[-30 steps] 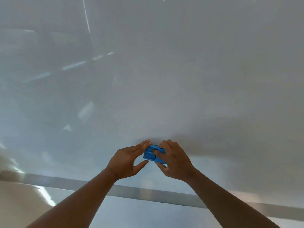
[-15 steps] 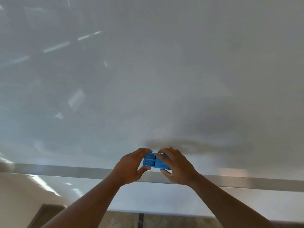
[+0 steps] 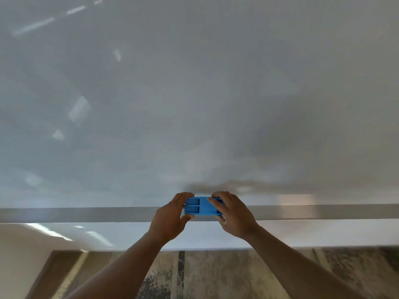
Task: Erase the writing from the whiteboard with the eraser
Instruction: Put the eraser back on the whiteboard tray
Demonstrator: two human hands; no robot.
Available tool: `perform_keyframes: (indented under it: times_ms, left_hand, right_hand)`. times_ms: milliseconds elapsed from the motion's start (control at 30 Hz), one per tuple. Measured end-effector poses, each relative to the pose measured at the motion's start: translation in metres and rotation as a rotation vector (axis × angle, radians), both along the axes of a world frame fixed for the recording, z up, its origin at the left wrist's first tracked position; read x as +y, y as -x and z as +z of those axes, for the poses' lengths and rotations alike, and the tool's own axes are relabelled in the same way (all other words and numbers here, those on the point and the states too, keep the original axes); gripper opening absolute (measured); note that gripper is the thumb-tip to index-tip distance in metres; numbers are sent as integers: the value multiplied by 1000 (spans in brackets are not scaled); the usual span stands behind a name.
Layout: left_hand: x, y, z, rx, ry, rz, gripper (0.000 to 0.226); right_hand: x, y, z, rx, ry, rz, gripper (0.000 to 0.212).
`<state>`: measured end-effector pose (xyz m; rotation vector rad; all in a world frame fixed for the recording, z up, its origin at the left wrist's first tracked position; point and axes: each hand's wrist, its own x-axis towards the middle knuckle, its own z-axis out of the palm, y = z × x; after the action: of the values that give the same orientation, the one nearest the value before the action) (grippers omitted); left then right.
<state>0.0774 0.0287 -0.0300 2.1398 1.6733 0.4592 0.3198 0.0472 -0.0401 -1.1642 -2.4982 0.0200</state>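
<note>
A blue plastic eraser (image 3: 199,206) lies level against the bottom edge of the whiteboard (image 3: 194,93), over its grey metal frame strip (image 3: 86,214). My left hand (image 3: 170,216) grips the eraser's left end, thumb below and fingers on top. My right hand (image 3: 232,214) grips its right end in the same way. The board's surface shows no writing, only light reflections and a faint shadow above the hands.
Below the frame strip runs a white ledge (image 3: 302,234). Under it lies a brown mottled floor (image 3: 216,275) with a dark seam. A pale beige wall or panel (image 3: 21,260) stands at the lower left.
Both hands have carried the eraser down the board to its bottom frame and turned it level. The view has tilted down, so the ledge and floor now show.
</note>
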Motion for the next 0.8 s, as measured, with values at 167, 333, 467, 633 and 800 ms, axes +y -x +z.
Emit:
perform_keyframes:
  times_ms: [167,333,467,633,800]
  left_hand:
    - [4,-15,-26,-24,83,107,60]
    - [10,-29,-50,-119,210,210,61]
    - [11,-36,-66,-118,267,267,61]
    - [10,-40,-79,-62,294,308,63]
    - [6,-44,-84,-33,259,340,63]
  right_hand:
    - [3,-2,-26,18,51,-63,60]
    - [5,-2,-55,20,97,-128,57]
    - [8,-1,-70,17,74,-156,46]
    - [5,0,-82,16,77,-180,44]
    - [2,2,-88,26,116,-233,44]
